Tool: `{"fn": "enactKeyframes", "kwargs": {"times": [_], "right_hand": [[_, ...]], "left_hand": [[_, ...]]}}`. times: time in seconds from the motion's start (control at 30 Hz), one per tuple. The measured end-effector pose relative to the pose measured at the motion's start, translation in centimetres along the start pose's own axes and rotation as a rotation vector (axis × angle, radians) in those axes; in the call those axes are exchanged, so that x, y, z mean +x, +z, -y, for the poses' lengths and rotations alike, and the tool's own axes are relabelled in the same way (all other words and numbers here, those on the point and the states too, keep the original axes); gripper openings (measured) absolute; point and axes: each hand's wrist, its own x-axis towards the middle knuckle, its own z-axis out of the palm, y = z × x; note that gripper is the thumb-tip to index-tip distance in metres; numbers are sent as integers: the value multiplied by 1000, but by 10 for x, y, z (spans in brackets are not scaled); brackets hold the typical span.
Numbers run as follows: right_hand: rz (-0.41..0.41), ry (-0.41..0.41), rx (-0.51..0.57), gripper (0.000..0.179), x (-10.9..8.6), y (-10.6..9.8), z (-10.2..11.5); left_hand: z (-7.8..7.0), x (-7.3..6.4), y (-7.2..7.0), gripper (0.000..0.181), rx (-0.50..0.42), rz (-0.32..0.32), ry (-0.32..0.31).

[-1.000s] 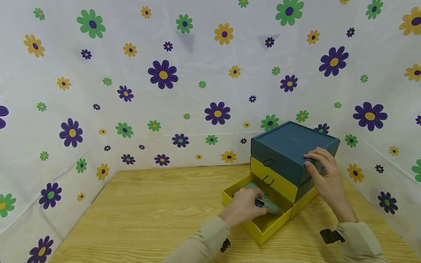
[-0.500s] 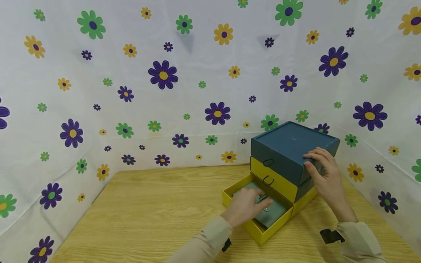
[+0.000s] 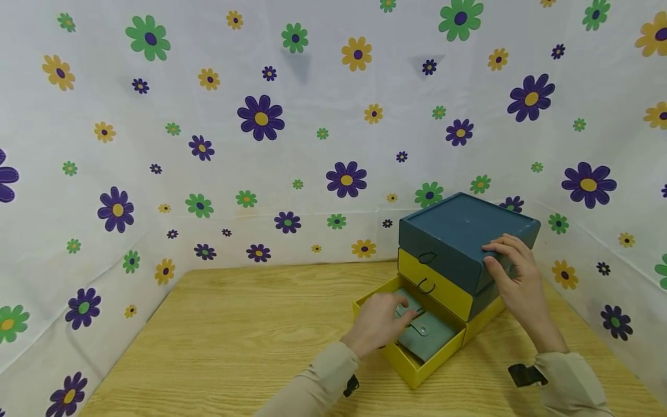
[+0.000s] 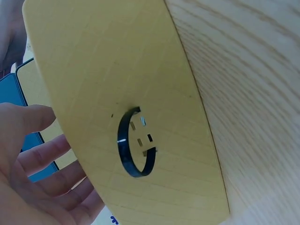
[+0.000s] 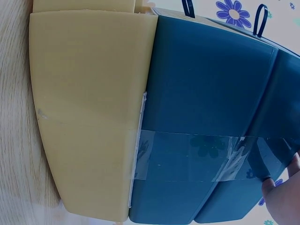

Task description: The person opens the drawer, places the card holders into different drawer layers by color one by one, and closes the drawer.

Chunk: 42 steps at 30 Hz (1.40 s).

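A grey-green wallet with a snap-fastened strap (image 3: 432, 337) lies flat in the pulled-out yellow bottom drawer (image 3: 414, 379). My left hand (image 3: 376, 324) is over the drawer's left front rim, fingers loosely bent above the wallet and holding nothing. In the left wrist view that hand (image 4: 28, 187) shows past the edge of the drawer's front, which has a black loop pull (image 4: 124, 145). My right hand (image 3: 516, 272) rests on the near right corner of the blue top box (image 3: 464, 223). In the right wrist view its thumb side (image 5: 283, 199) touches that box's edge.
Between the blue box and the open drawer is a middle drawer with a yellow front (image 3: 432, 284) and a black loop. Clear tape (image 5: 187, 154) runs across the stack's side. The wooden table (image 3: 250, 330) stretches left, with a flower-patterned curtain (image 3: 292, 145) behind.
The wallet, tilted up in my left hand a second ago, now lies flat in the drawer. My left hand has let go and drawn back left. The right hand stays put.
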Motion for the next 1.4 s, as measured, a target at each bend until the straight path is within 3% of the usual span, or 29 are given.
{"fn": "enactKeyframes", "kwargs": {"times": [0.27,0.47,0.6,0.77,1.13,1.4], "right_hand": [[4,-10,-5,21,1,0,1],[3,-16,3,20,-1,-1,2],[0,-27,2,20,-3,-3,1],[8,-30,-11,20,-6,-4,-1],[10,-39,0,19,-4,-2,1],[-8,-37,13,19,0,0,5]], "left_hand": [[2,-2,-4,21,-1,-13,-13],[7,-7,-5,15,-11,-94,19],[11,-12,-4,18,11,-127,24],[15,-21,-6,24,-14,-124,-6],[26,-38,-14,33,-83,-17,-51],[35,-42,-21,17,-89,78,-67]]}}
